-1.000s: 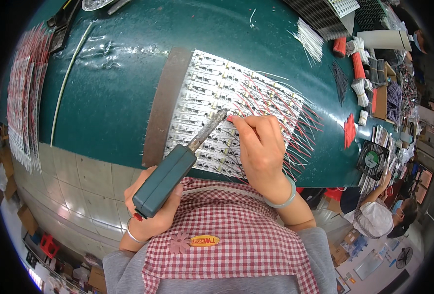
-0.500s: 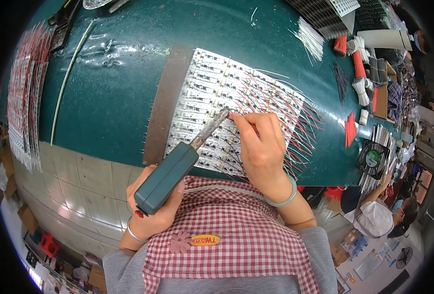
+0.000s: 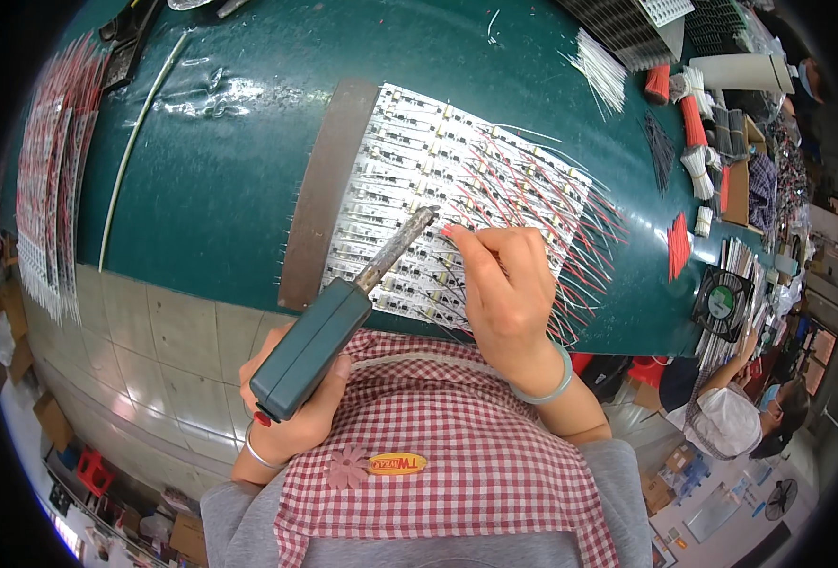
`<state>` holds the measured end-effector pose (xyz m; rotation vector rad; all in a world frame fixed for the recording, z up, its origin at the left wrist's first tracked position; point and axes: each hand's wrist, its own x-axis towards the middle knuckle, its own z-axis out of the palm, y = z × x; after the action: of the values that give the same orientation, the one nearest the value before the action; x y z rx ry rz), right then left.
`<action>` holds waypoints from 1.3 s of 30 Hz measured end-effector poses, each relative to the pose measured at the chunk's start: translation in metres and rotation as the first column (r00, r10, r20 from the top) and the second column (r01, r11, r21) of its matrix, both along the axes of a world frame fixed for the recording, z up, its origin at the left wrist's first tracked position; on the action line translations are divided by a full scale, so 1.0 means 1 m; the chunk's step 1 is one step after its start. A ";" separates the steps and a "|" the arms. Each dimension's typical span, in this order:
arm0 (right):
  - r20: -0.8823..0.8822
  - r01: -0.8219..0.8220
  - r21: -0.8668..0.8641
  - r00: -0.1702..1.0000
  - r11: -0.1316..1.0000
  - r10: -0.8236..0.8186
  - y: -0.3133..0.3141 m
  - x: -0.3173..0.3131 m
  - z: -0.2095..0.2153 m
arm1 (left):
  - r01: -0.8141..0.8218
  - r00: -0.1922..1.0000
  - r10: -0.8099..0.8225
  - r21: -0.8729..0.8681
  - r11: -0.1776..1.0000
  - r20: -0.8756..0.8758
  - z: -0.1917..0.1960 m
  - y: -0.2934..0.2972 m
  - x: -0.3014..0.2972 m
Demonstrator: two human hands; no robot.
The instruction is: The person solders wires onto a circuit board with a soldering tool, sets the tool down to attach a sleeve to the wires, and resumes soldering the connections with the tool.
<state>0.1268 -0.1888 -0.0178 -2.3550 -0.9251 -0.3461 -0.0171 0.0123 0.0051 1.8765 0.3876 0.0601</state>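
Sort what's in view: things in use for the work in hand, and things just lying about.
In use:
- soldering iron, held in the left hand
- circuit boards, under the right hand
- red wires on the boards

Apparently just lying about:
- pale rod
- fan
- red stool

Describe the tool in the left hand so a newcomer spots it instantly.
On the green table, find the white circuit-board panel. Just short of its near left corner, the left hand grips the tool. Unlike the flat brown strip beside the panel, it has a boxy dark-green handle and a grey metal shaft.
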 end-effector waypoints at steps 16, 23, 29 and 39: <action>-0.059 0.008 -0.062 0.998 0.998 -0.012 0.001 -0.004 -0.002 | 0.077 0.991 -0.076 0.006 0.997 -0.110 0.009 0.000 0.004; -0.062 0.006 -0.079 0.998 0.997 -0.011 0.000 -0.004 -0.001 | 0.049 0.994 -0.050 -0.014 0.999 -0.094 0.001 0.000 -0.005; -0.045 0.011 -0.067 0.999 0.998 -0.014 0.001 -0.005 -0.004 | 0.007 1.000 -0.007 0.010 1.000 -0.026 0.000 0.002 -0.012; -0.029 0.017 -0.007 0.999 1.000 -0.017 0.001 -0.017 -0.001 | 0.030 1.000 -0.030 0.044 0.999 -0.006 0.000 0.000 -0.016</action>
<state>0.1095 -0.1876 -0.0190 -2.3688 -0.8942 -0.3159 -0.0334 0.0122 0.0053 1.9257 0.3644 0.0433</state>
